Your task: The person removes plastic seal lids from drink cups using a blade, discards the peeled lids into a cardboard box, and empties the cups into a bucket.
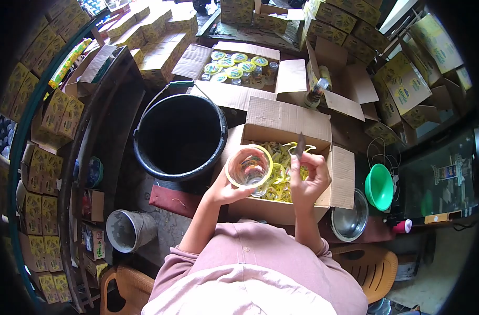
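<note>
My left hand [230, 192] is wrapped round a clear plastic cup [256, 190] with a yellow rim, its mouth turned up toward me. In my right hand [310, 180] is a small knife [301, 144], dark-bladed, pointing up and away from me just right of the cup. Both hands are over the near part of an open cardboard box [287, 115]. Curly yellow and clear plastic strips [277, 185] fill the box under the cup and the knife. A thin yellow strip loops up close to the knife.
A large black bucket [218, 152] stands left of the box, a grey pail [130, 230] below it. Behind is a carton of lidded cups [234, 66]; an open carton [355, 84] sits at right. A green bowl [379, 187] and metal bowl [349, 216] lie right. Stacked cartons surround.
</note>
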Motion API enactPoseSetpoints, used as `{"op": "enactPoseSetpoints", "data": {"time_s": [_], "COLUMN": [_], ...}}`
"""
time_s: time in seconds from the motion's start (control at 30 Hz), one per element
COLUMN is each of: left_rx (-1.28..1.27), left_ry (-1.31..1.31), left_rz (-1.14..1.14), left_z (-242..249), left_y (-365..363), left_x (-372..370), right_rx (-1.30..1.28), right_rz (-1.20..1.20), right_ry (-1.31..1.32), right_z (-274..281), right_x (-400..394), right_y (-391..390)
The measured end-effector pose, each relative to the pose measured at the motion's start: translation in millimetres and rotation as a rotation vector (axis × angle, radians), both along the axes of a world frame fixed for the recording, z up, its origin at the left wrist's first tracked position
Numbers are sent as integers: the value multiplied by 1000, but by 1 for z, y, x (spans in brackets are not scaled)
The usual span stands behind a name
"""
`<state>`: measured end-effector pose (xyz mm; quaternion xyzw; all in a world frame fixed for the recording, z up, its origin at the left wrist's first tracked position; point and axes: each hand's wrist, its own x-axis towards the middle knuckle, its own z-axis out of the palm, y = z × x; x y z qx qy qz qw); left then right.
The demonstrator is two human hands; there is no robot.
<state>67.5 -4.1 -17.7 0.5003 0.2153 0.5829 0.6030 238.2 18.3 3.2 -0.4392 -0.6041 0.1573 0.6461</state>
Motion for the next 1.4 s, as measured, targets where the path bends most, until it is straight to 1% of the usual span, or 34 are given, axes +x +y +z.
{"op": "enactPoseSetpoints", "data": {"time_s": [0.03, 0.13, 0.17, 0.2, 0.27, 0.37, 0.47, 0.5, 0.6, 0.63, 0.7, 0.73, 0.97, 1.13, 1.23, 1.33, 1.4], "left_rx": [-15, -56, -60, -46, -15, -24, -23, -23, 9, 60, 161, 180, 255, 262, 244, 249, 254], "left_ry": [-30, -121, -125, -136, -158, -157, -147, -143, -111, -42, 98, 127, 270, 343, 335, 241, 307], "left_rz": [-13, -49, -74, -60, -33, -32, -32, -28, 13, 70, 186, 196, 225, 195, 176, 154, 181], "left_z": [-3, -12, -21, -15, 3, 5, 8, 9, 9, 8, 5, 3, 1, 2, 3, 4, 6], "left_y": [-1, 0, 2, 2, 2, 1, 1, 1, 2, 3, 5, 6, 5, 3, 2, 3, 1], "left_x": [-1, -4, -6, -5, -1, 0, 0, 0, 3, 5, 9, 9, 5, 3, 3, 3, 2], "right_rx": [-7, -285, -518, -658, -753, -675, -380, -320, -183, -133, -46, -1, 44, 56, 53, 70, 75], "right_rz": [4, 7, 82, 116, 149, 147, 150, 145, 164, 130, 135, 139, 113, 110, 90, 114, 134], "right_ry": [42, -315, -367, -490, -496, -384, -257, -144, -47, -74, -106, -123, -170, -186, -150, -138, -139], "right_z": [-7, -12, -13, -19, -27, -22, -27, -18, 3, 9, 11, 12, 10, 11, 8, 8, 7], "right_x": [3, 21, 26, 31, 36, 33, 33, 26, 11, 5, -6, -9, -13, -12, -12, -10, -9], "right_y": [4, 7, 6, 7, 4, 2, 2, -1, -17, -23, -26, -26, -23, -20, -19, -18, -19]}}
